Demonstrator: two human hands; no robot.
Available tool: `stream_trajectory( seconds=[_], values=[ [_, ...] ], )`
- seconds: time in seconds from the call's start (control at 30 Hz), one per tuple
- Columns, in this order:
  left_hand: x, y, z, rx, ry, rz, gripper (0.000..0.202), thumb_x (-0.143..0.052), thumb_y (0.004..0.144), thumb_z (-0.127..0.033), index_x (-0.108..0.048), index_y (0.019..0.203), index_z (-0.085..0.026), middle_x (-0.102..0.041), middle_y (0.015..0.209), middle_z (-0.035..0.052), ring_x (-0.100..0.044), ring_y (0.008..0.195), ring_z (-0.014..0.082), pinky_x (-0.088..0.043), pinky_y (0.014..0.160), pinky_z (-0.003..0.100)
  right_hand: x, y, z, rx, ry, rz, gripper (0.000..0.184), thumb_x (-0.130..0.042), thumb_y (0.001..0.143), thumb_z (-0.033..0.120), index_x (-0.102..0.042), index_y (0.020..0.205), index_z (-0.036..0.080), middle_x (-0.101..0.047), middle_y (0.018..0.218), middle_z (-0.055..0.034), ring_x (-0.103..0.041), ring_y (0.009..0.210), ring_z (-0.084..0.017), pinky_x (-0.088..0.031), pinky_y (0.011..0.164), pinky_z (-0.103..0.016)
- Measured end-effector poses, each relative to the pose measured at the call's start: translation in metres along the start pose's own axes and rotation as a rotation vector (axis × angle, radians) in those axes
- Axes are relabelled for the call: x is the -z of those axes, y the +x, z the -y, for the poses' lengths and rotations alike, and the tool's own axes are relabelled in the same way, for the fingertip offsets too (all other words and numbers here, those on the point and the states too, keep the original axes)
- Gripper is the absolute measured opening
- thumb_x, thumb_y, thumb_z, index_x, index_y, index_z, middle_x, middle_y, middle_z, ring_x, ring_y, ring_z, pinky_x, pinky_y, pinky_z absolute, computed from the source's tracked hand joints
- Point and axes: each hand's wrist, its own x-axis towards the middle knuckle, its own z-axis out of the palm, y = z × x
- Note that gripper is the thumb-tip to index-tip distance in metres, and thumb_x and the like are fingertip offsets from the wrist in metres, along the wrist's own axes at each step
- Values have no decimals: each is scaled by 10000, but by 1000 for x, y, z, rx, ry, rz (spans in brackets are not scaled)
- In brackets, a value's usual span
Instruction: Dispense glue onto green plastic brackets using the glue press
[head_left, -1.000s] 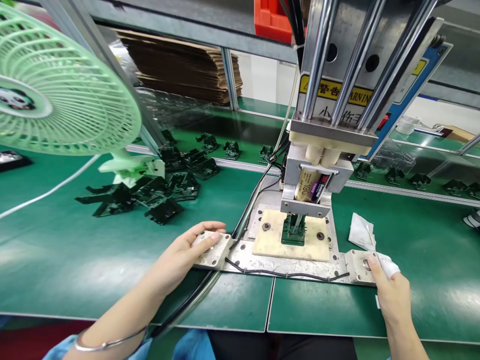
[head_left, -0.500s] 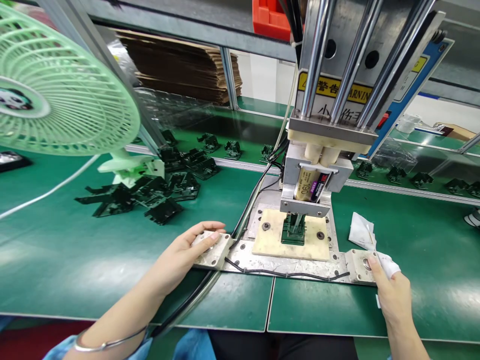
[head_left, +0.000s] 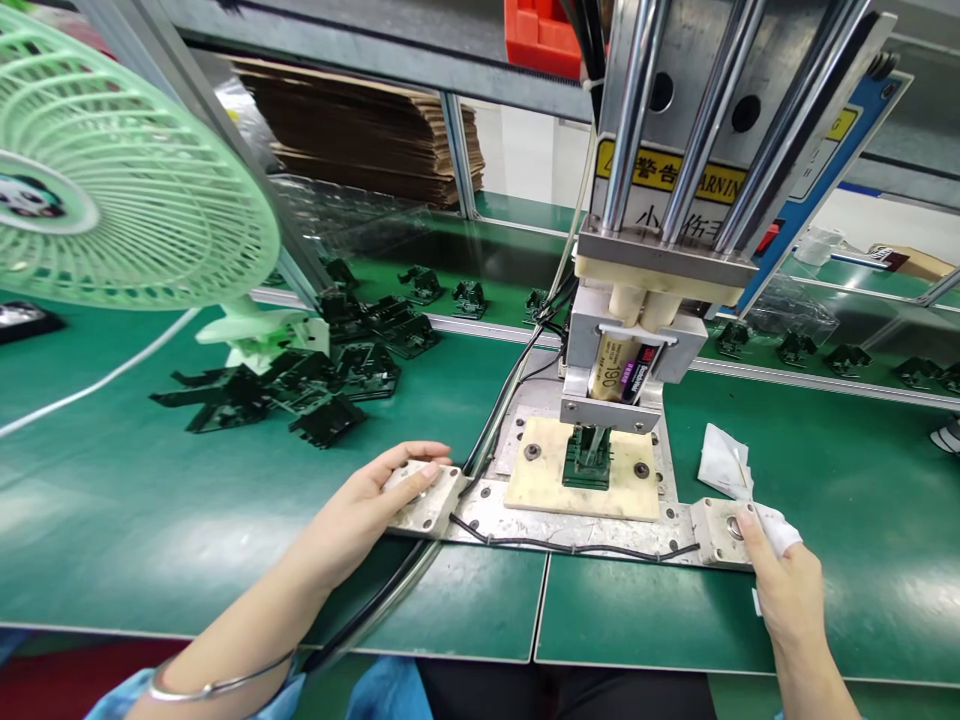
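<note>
Plainly found the left hand (head_left: 375,495) unclenched, with its thumb laid over the top of the left block (head_left: 433,510) and its fingers stretched along the far side; found the right hand (head_left: 786,588) with its thumb on the round button of the right block (head_left: 716,532), but could not make out the grip of the fingers tucked beneath; thus counted two hands to two blocks; located one dark green part (head_left: 585,472) on the single cream plate (head_left: 538,492), between the hands and directly under the press (head_left: 667,252); counted two dark screws in that plate; along the back strip, counted three dark parts (head_left: 469,299) left of the press and five right of it, the last cut off at the right edge; could not count the overlapping dark heap (head_left: 330,422) near one green fan (head_left: 187,190), itself cut off at the left; saw a printed wrapper (head_left: 613,372) marked 190 inside the metal bracket; saw one red bin (head_left: 544,40) cropped at the top, with its contents out of sight; noticed white sheeting (head_left: 721,462) partly hidden behind the right hand, and could not tell one piece from two.
</note>
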Motion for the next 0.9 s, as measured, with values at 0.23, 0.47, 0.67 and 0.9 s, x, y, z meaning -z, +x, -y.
stream_trajectory(
  seconds=[0.23, 0.47, 0.67, 0.9],
  values=[
    [-2, -2, -3, -14, 14, -12, 567, -798, 697, -618, -667, 1077, -219, -727, 911, 29, -668, 725, 206, -530, 616, 254, 1, 0, -1, -6, 12, -3, 735, -703, 612, 805, -782, 926, 146, -788, 921, -129, -718, 905, -347, -543, 723, -368],
    [-3, -4, -4, 4, -9, -25, 556, -821, 681, -608, -681, 1053, -220, -719, 870, 0, -641, 701, 172, -501, 606, 225, 2, 0, -1, -20, -7, -8, 705, -708, 612, 798, -779, 891, 154, -787, 899, -127, -716, 878, -345, -535, 688, -362],
    [-3, -4, -4, -3, 26, -32, 578, -803, 682, -629, -674, 1067, -217, -728, 903, 19, -650, 708, 195, -509, 606, 248, 2, 0, -1, -6, 0, -13, 695, -709, 615, 792, -780, 892, 158, -787, 877, -117, -714, 867, -345, -528, 693, -370],
    [-5, -4, -7, 7, 4, -39, 551, -822, 664, -614, -686, 1035, -230, -740, 894, 0, -655, 674, 178, -509, 586, 237, 2, -1, 1, -25, -11, -8, 720, -695, 603, 807, -782, 910, 161, -783, 880, -111, -708, 878, -337, -527, 700, -359]
  ],
)
